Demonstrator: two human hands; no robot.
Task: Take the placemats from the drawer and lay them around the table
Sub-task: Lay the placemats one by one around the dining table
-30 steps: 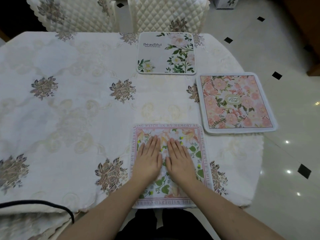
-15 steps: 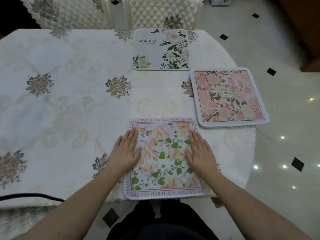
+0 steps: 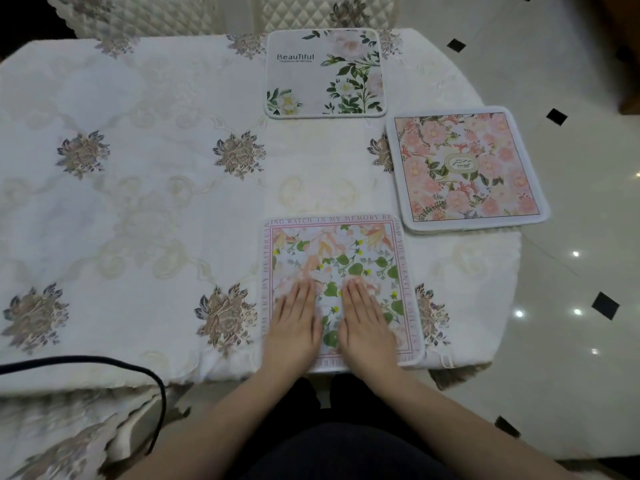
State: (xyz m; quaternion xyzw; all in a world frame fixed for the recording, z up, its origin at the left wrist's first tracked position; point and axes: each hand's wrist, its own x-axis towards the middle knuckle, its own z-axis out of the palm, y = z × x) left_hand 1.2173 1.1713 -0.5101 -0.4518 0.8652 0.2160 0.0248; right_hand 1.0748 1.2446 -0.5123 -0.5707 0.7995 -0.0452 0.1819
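Pressing flat on near placemat (image 3: 337,258) – L hand (image 3: 294,327) & R hand (image 3: 367,327), fingers straight, gripping nothing

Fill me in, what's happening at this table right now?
A person is laying square fabric placemats on a white embroidered tablecloth. Both the left hand and the right hand lie flat, fingers straight, side by side on the nearest mat, the floral placemat with a pink lettered border, at the table's near edge. Two more are already down: a pink rose-print placemat at the right edge and a white "Beautiful" placemat with green leaves at the far side. A black cable crosses the near left corner.
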